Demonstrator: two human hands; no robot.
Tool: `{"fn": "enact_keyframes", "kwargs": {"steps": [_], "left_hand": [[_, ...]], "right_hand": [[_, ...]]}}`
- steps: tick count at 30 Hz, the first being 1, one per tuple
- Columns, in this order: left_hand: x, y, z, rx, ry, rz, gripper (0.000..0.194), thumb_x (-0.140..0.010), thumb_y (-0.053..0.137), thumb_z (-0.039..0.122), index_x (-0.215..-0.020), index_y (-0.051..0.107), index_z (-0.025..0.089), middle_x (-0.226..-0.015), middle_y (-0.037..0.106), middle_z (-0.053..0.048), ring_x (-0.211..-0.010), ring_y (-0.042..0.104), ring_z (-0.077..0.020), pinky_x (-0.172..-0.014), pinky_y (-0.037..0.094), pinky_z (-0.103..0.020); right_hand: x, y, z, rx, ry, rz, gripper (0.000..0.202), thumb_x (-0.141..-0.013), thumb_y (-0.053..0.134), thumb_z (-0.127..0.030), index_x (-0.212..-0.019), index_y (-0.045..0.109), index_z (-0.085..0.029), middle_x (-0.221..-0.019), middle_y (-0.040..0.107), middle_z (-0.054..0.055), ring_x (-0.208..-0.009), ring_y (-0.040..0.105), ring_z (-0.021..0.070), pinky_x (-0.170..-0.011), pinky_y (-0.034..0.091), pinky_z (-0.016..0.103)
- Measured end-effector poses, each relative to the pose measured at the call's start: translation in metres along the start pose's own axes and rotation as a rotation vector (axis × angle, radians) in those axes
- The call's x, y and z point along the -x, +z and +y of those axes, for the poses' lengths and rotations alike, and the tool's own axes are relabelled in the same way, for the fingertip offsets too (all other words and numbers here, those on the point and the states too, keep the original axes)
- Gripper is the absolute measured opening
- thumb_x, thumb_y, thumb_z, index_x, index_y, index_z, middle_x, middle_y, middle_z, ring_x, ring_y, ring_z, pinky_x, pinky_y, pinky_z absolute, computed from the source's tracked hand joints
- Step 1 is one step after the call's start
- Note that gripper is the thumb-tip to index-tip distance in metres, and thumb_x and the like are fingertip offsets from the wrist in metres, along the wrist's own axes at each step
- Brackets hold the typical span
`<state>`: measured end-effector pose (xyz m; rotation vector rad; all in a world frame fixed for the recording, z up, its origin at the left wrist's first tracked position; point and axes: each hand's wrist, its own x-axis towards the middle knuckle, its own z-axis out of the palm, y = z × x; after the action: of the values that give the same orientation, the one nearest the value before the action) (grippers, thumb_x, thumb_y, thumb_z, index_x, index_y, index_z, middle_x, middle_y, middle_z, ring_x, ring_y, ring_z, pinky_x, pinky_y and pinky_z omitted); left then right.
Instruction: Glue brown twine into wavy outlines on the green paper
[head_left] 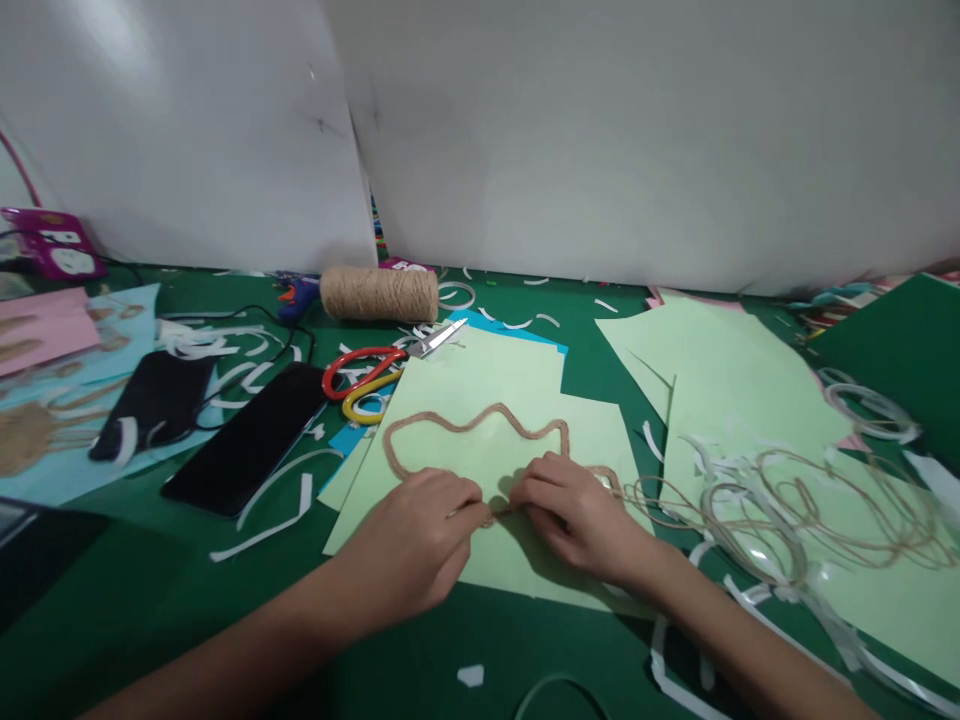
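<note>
Brown twine (499, 410) forms a wavy outline on a light green paper sheet (517, 370) in the middle of the table. My left hand (431, 535) is closed at the lower left of the outline, fingertips pinching the twine. Close beside it on the right, my right hand (574, 515) also pinches the twine, its fingers curled over the paper. A short stretch of twine shows between the two hands. Loose twine (750, 520) runs from the outline to a tangle of loops at the right.
Scissors (367, 375) with red and yellow handles lie left of the sheet, near a twine roll (379, 295) and a blue glue gun (298, 297). A black phone (251, 440) lies farther left. White paper strips (274, 520) are scattered around. More green paper (720, 360) is at right.
</note>
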<state>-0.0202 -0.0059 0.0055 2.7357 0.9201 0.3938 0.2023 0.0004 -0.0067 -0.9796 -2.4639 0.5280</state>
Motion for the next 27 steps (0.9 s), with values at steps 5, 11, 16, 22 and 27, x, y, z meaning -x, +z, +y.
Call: {"fn": "enact_keyframes", "kwargs": {"steps": [5, 11, 16, 22, 27], "left_hand": [[-0.0019, -0.0020, 0.0001, -0.038, 0.018, -0.045, 0.030, -0.080, 0.043, 0.006, -0.103, 0.059, 0.018, -0.092, 0.056, -0.006, -0.086, 0.051, -0.0205, -0.076, 0.043, -0.035], [-0.0016, -0.0037, -0.0022, -0.043, 0.049, -0.058, 0.032, -0.081, 0.043, 0.005, -0.107, 0.058, 0.018, -0.093, 0.056, -0.006, -0.087, 0.050, -0.0205, -0.077, 0.042, -0.035], [-0.0019, -0.0006, -0.0030, -0.011, 0.058, -0.011, 0.039, -0.080, 0.041, 0.003, -0.112, 0.056, 0.019, -0.091, 0.054, -0.006, -0.085, 0.049, -0.0198, -0.072, 0.041, -0.032], [-0.0015, 0.0012, -0.0022, -0.032, 0.057, -0.025, 0.039, -0.081, 0.038, 0.003, -0.114, 0.054, 0.019, -0.089, 0.052, -0.007, -0.081, 0.047, -0.0200, -0.068, 0.040, -0.032], [-0.0033, 0.0008, -0.0003, -0.031, 0.025, -0.029, 0.037, -0.081, 0.038, 0.003, -0.111, 0.055, 0.019, -0.089, 0.051, -0.007, -0.081, 0.045, -0.0200, -0.067, 0.038, -0.032]], "right_hand": [[-0.0003, 0.0021, 0.0010, 0.027, 0.009, 0.023, 0.021, -0.086, 0.040, -0.008, -0.090, 0.059, -0.016, -0.087, 0.056, 0.008, -0.079, 0.048, 0.0174, -0.067, 0.039, 0.029], [-0.0020, 0.0040, 0.0024, 0.042, 0.039, 0.039, 0.022, -0.089, 0.039, -0.010, -0.092, 0.060, -0.016, -0.094, 0.056, 0.010, -0.085, 0.049, 0.0188, -0.070, 0.042, 0.030], [-0.0025, 0.0045, 0.0026, -0.023, 0.131, 0.041, 0.014, -0.090, 0.043, -0.012, -0.093, 0.056, -0.017, -0.089, 0.057, 0.006, -0.083, 0.049, 0.0171, -0.071, 0.042, 0.029], [-0.0021, 0.0016, -0.0003, -0.027, 0.153, 0.006, 0.014, -0.088, 0.043, -0.009, -0.086, 0.053, -0.017, -0.085, 0.055, 0.005, -0.080, 0.048, 0.0166, -0.069, 0.040, 0.028], [-0.0008, -0.0027, 0.0010, 0.054, 0.092, -0.015, 0.016, -0.089, 0.042, -0.009, -0.086, 0.055, -0.017, -0.082, 0.054, 0.004, -0.077, 0.047, 0.0159, -0.066, 0.038, 0.026]]}}
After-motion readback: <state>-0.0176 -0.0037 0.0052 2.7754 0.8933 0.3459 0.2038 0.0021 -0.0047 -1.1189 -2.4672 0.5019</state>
